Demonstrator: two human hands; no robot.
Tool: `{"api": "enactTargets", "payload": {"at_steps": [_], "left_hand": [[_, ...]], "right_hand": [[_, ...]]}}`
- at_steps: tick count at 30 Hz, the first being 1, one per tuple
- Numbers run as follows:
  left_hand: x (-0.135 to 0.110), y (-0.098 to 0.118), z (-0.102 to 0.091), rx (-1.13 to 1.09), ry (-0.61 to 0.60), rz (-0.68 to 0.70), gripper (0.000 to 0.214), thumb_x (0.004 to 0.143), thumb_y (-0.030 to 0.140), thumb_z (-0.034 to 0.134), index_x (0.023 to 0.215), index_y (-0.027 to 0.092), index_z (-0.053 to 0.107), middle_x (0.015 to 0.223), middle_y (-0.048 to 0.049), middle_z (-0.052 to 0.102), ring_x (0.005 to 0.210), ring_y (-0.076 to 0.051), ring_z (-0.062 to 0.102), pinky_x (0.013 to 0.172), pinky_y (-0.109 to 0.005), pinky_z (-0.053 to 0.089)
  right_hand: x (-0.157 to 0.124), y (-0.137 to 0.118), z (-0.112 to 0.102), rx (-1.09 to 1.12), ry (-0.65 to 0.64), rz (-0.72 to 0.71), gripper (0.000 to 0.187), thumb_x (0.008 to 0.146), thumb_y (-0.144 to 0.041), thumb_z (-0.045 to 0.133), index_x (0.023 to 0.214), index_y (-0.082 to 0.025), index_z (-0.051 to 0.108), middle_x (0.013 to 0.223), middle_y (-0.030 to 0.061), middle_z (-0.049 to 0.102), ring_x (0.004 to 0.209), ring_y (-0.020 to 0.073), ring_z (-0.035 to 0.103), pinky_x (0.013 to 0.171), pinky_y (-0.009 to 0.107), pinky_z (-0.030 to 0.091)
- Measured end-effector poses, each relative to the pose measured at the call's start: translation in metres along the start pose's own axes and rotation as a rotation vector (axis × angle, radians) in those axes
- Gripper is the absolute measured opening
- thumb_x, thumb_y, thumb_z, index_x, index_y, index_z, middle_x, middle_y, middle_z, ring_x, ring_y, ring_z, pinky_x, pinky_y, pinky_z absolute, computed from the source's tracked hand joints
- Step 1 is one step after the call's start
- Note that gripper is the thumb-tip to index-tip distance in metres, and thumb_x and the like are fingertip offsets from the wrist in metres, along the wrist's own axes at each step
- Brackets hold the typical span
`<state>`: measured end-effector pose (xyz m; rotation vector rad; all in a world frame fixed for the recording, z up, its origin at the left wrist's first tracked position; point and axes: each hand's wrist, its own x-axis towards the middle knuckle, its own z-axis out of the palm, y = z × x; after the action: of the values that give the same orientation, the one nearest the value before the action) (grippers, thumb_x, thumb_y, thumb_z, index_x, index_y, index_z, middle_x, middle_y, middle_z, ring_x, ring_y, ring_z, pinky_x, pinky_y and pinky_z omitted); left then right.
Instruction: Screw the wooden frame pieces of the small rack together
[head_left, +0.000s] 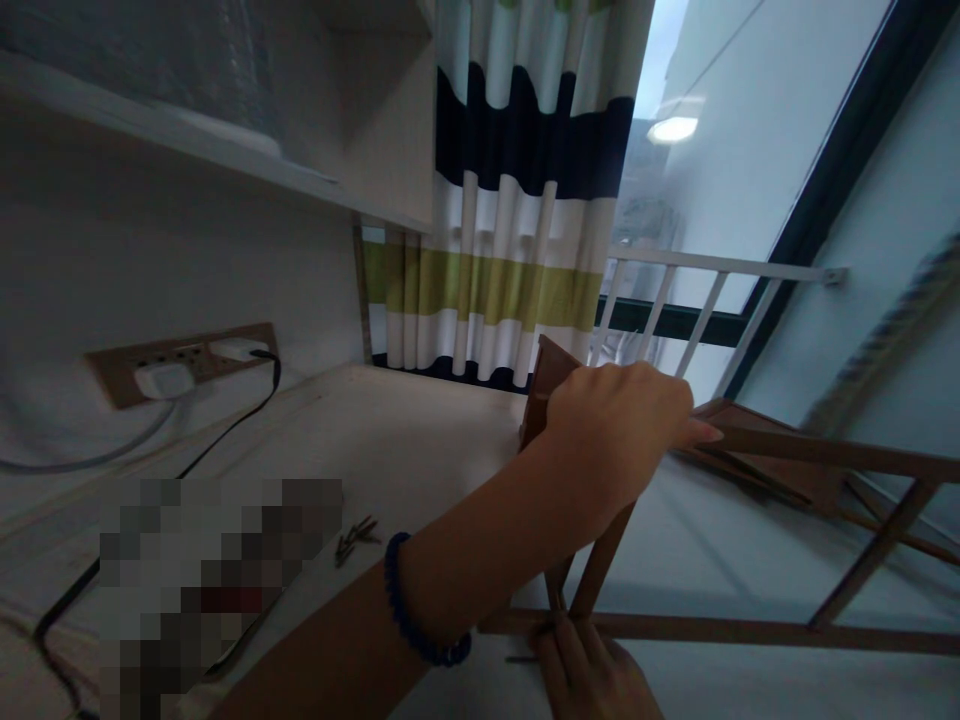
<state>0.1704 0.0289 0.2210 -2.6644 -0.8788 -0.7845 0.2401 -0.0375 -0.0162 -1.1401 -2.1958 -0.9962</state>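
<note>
My left hand, on an arm with a dark blue coiled band at the wrist, is closed around the upper corner of a brown wooden frame. The frame has two long rails joined by crossbars, like a ladder, and extends to the right. Below it, my right hand pinches the lower rail where slanted bars meet. A thin dark rod shows beside its fingers; whether they touch it I cannot tell. A brown board stands behind my left hand, partly hidden. Several small dark screw-like pieces lie on the pale surface to the left.
At the left, a socket strip holds plugs with cables running down. A blurred-out object lies on the pale surface. A shelf overhangs it. Behind are a striped curtain and a white railing at the window.
</note>
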Motion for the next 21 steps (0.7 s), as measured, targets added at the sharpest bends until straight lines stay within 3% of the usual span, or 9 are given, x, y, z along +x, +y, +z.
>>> {"api": "enactTargets", "payload": {"at_steps": [8, 16, 21], "left_hand": [[-0.001, -0.001, 0.000, -0.003, -0.007, 0.000, 0.040, 0.081, 0.052, 0.048, 0.074, 0.016, 0.065, 0.064, -0.0027, 0.058, 0.066, -0.021, 0.061, 0.048, -0.027, 0.034], [-0.003, -0.002, 0.003, -0.041, -0.010, -0.009, 0.039, 0.081, 0.053, 0.048, 0.077, 0.018, 0.065, 0.061, -0.0018, 0.057, 0.062, -0.022, 0.060, 0.045, -0.025, 0.031], [-0.006, 0.000, -0.001, -0.045, -0.093, -0.041, 0.041, 0.082, 0.052, 0.046, 0.079, 0.016, 0.065, 0.066, -0.0032, 0.059, 0.066, -0.022, 0.061, 0.047, -0.026, 0.033]], "right_hand": [[0.010, 0.003, 0.001, 0.026, 0.016, -0.082, 0.030, 0.091, -0.009, 0.027, 0.068, -0.018, 0.044, 0.052, 0.0017, 0.048, 0.042, 0.0172, 0.048, 0.035, 0.026, 0.028], [0.015, -0.001, 0.001, -0.045, 0.045, -0.109, 0.034, 0.090, -0.004, 0.027, 0.063, -0.017, 0.043, 0.047, 0.0006, 0.044, 0.037, 0.0164, 0.043, 0.034, 0.027, 0.023], [0.013, -0.004, 0.006, -0.055, 0.076, -0.116, 0.033, 0.090, -0.005, 0.031, 0.062, -0.017, 0.043, 0.045, 0.0001, 0.043, 0.035, 0.0166, 0.042, 0.033, 0.027, 0.022]]}}
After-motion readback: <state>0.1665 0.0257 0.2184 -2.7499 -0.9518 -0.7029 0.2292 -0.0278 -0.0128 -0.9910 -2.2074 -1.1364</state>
